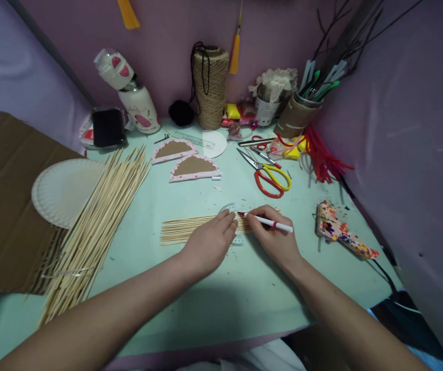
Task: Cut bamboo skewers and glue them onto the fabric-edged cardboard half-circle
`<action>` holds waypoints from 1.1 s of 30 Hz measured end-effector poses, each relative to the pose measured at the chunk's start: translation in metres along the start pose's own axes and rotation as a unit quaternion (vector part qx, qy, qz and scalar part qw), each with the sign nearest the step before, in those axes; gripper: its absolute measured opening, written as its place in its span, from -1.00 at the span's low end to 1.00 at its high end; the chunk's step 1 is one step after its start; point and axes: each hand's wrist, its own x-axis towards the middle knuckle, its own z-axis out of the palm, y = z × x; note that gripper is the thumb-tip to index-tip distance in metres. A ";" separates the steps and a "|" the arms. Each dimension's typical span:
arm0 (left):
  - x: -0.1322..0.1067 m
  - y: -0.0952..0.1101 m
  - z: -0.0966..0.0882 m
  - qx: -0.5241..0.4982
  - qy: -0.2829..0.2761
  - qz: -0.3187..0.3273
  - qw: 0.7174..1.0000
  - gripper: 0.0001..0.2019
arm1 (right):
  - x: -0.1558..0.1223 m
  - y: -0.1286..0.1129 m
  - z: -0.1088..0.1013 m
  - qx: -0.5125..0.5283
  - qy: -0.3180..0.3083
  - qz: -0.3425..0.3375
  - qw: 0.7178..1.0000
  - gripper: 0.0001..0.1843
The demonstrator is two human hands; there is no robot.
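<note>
Centrally, pale skewers (182,230) are pinned under a clear ruler (229,208) by the flat left hand (209,242); a red-tipped pen (268,222) is gripped by the right hand (277,239); sticks (322,85) are held in a brown cup (294,119)

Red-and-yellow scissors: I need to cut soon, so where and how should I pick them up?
Probably by the handle loops, from the near side with the right hand, now holding a pen: the scissors lie flat, loops toward the person, blades pointing away.
</note>
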 end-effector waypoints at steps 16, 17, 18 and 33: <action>0.001 0.001 -0.001 -0.007 0.011 -0.001 1.000 -0.64 | -0.018 -0.003 -0.007 -0.014 -0.023 -0.045 0.999 -0.89; 0.001 0.001 -0.001 -0.007 0.013 0.000 1.000 -0.64 | -0.022 -0.003 -0.008 -0.018 -0.025 -0.051 0.998 -0.90; 0.001 0.000 -0.001 -0.006 0.013 0.001 1.000 -0.65 | -0.025 -0.003 -0.009 -0.022 -0.027 -0.057 0.998 -0.90; 0.001 -0.001 0.000 -0.030 0.025 0.008 0.999 -0.65 | -0.052 -0.002 -0.016 -0.040 -0.044 -0.058 0.997 -0.92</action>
